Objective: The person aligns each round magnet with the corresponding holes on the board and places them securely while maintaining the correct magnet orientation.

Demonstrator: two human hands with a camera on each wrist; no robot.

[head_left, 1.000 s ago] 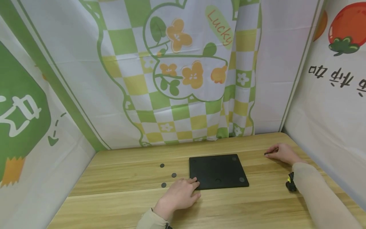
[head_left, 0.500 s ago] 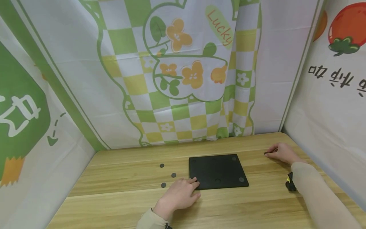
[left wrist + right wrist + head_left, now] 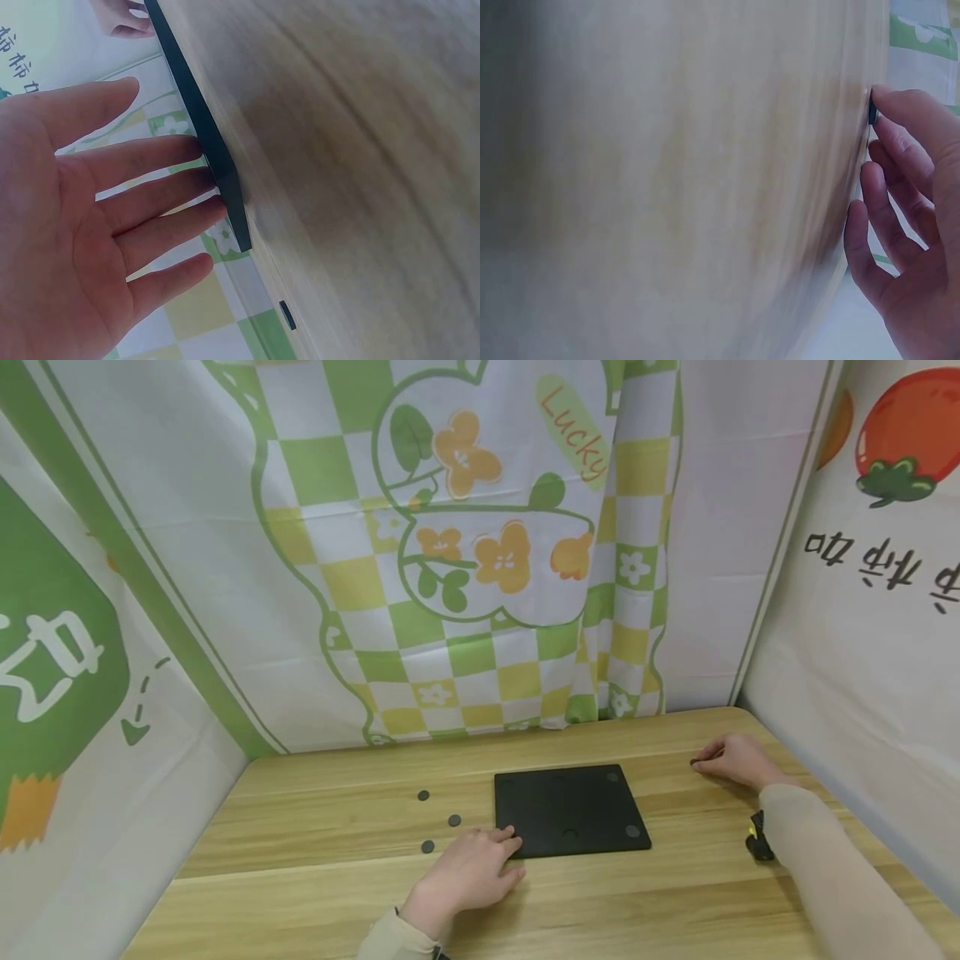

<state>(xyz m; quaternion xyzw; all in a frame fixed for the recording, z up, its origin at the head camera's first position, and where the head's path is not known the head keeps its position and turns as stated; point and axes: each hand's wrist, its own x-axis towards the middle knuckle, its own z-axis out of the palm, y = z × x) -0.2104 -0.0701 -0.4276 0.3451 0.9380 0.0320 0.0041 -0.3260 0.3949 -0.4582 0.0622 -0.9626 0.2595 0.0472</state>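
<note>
A flat black rectangular board (image 3: 566, 806) lies on the wooden table. Grey discs sit at its two right corners, and faint round outlines mark other spots on it. With fairly straight fingers, my left hand (image 3: 468, 872) touches the board's near left corner, hiding that part; the left wrist view shows its fingertips against the board's edge (image 3: 199, 112). Well to the right of the board, my right hand (image 3: 738, 762) pinches a small black disc (image 3: 872, 112) between thumb and index finger, down at the tabletop. Its other fingers are loosely bent.
Left of the board lie three loose dark discs: a far one (image 3: 423, 795), a middle one (image 3: 454, 820) and a near one (image 3: 427, 847). Printed curtains (image 3: 465, 677) hang along the table's back edge and both sides. A black device (image 3: 759, 843) is on the right wrist.
Both hands, the board and the discs hold their places. Only a very slight shift of the whole head view shows.
</note>
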